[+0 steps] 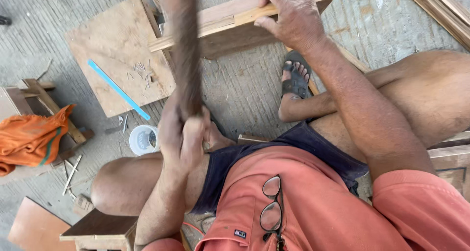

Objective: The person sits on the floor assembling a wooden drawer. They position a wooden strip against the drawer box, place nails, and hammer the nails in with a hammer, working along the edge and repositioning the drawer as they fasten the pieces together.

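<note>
My left hand is closed around the lower end of a dark brown wooden handle that rises toward the top of the view, blurred. Its head is out of sight. My right hand presses down on a pale wooden strip lying along a thicker wooden beam, fingers curled over its edge. I sit with bare knees apart, a sandalled foot just below the beam.
A square plywood board on the concrete carries a blue strip and several small nails. A small white cup stands by my left knee. An orange cloth lies over a small wooden stool at left. Glasses hang from my shirt.
</note>
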`<state>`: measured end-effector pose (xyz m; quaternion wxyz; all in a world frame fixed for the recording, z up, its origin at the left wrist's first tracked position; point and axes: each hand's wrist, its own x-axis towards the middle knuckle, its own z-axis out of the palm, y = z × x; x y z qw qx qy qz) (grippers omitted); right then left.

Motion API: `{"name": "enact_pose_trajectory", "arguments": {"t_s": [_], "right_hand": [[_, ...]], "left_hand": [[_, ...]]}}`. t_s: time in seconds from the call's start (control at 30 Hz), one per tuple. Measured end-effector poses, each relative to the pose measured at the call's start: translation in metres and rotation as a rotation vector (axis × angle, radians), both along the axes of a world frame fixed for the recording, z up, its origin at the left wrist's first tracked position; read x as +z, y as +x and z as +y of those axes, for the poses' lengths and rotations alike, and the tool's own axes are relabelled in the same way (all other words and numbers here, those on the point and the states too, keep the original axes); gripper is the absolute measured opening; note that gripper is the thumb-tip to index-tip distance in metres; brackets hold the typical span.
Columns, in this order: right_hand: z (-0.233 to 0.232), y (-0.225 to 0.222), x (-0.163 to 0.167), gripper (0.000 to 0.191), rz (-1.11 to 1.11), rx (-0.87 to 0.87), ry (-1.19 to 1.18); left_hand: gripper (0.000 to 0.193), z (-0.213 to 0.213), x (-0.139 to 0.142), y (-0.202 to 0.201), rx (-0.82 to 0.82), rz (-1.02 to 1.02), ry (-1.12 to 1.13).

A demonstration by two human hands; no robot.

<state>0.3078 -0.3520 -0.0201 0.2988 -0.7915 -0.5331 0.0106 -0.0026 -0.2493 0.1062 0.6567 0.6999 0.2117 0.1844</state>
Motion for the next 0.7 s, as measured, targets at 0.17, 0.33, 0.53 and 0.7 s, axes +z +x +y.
{"name": "enact_pose_trajectory", "arguments": {"t_s": [0.17,0.33,0.53,0.7], "right_hand": [[0.001,0.001,-0.005,0.068,0.017,0.033,0.107],[-0.002,0.0,-0.006,0.073,-0.089,0.048,0.131],[-0.003,0.005,-0.016,0.079,-0.005,0.061,0.127],[0.0,0.003,-0.028,0.055,-0.027,-0.057,-0.077]], "left_hand": [[0.036,0.003,-0.027,0.014,-0.05,0.173,0.547],[0.056,0.002,-0.027,0.005,0.036,0.357,0.103],[0.044,0.0,-0.047,0.005,-0.092,0.273,0.499],[0.047,0.006,-0.075,-0.012,0.037,0.372,0.233]]}}
